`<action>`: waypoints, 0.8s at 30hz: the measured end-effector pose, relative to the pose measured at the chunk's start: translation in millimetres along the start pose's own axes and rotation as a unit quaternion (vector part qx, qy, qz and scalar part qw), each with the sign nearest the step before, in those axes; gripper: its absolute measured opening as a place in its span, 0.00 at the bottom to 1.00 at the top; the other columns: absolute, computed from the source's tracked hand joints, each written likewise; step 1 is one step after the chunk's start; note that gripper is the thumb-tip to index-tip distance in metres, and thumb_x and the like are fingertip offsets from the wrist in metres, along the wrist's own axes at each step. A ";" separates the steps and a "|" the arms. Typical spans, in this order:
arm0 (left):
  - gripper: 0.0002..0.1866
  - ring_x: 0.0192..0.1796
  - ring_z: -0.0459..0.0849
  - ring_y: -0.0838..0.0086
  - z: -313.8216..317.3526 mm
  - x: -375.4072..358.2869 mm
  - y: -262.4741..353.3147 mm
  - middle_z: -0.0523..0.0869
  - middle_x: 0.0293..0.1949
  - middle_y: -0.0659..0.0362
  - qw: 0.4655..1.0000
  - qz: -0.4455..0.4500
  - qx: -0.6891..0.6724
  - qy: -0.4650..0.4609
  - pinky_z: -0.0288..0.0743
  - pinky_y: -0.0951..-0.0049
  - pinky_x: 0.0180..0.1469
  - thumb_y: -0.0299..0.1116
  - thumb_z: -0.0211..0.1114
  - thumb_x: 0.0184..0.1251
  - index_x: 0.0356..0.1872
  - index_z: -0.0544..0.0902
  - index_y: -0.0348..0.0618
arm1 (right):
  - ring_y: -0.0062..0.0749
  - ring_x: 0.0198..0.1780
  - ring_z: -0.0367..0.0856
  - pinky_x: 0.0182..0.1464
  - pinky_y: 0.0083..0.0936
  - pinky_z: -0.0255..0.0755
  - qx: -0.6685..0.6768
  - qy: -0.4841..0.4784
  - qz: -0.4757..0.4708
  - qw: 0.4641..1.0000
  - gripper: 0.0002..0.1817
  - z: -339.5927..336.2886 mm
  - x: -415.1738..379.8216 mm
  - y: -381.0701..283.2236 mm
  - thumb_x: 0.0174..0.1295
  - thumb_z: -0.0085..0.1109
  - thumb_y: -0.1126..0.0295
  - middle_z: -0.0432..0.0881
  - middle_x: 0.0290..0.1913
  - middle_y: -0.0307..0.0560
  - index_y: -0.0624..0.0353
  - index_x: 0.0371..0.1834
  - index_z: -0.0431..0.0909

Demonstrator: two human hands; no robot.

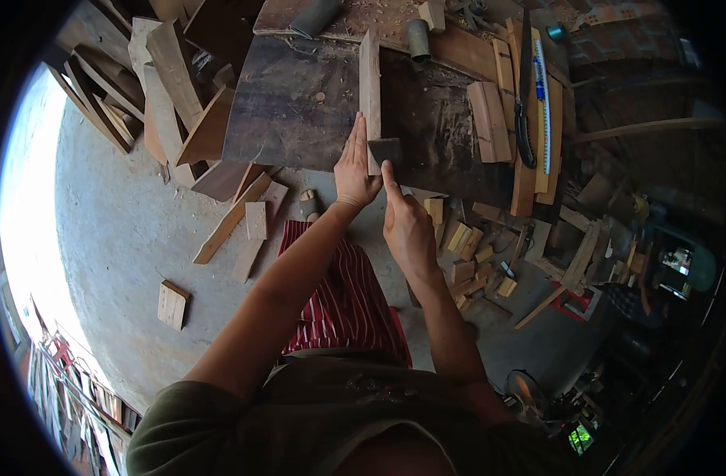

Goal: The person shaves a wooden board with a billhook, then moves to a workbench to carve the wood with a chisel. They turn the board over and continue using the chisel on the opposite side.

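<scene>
On the dark workbench [299,103], left hand [355,170] lies flat, fingers together, beside the upright plank [370,87]; right hand [407,226] pinches its lower edge

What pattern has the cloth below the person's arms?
Red and white stripes on the cloth, seen in the head view.

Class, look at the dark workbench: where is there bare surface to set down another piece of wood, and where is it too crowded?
Free: the dark bench top left of the upright strip, and between that strip and the short block. Crowded: the right edge, with the saw and ruler. The left hand and right hand occupy the near edge.
</scene>
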State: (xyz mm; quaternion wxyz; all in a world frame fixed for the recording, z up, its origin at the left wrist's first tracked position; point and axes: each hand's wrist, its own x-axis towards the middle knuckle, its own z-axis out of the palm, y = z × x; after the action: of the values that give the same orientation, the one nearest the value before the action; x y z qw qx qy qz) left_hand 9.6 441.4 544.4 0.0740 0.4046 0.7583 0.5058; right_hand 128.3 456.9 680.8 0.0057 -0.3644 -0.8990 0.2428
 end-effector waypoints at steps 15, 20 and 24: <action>0.44 0.73 0.68 0.51 -1.5 -1.0 -1.7 0.58 0.78 0.47 0.998 -0.048 -0.016 -0.023 0.72 0.60 0.67 0.39 0.60 0.63 0.78 0.51 0.37 | 0.57 0.36 0.85 0.36 0.48 0.77 0.037 0.007 -0.005 0.999 0.35 12.3 15.1 -7.2 0.67 0.52 0.79 0.82 0.32 0.63 0.48 0.79 0.58; 0.45 0.74 0.67 0.51 5.3 -3.7 -12.8 0.59 0.78 0.47 0.999 -0.029 0.012 -0.023 0.71 0.62 0.67 0.40 0.61 0.62 0.79 0.51 0.38 | 0.59 0.39 0.85 0.37 0.50 0.76 0.032 0.015 -0.001 0.999 0.34 14.2 18.6 -11.2 0.68 0.50 0.79 0.83 0.35 0.65 0.50 0.78 0.60; 0.49 0.75 0.65 0.51 0.9 -3.1 -6.6 0.57 0.78 0.46 0.999 -0.030 -0.027 -0.021 0.69 0.62 0.69 0.40 0.62 0.59 0.80 0.48 0.38 | 0.60 0.39 0.85 0.37 0.50 0.76 0.036 -0.033 0.023 0.999 0.33 11.3 15.4 -7.6 0.68 0.50 0.79 0.83 0.36 0.66 0.50 0.78 0.60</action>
State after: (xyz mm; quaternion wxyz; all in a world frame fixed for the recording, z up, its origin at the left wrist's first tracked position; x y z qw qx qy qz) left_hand 8.5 438.9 537.6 0.1161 0.3900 0.7542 0.5153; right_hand 110.0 457.4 671.5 -0.0166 -0.3763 -0.8808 0.2870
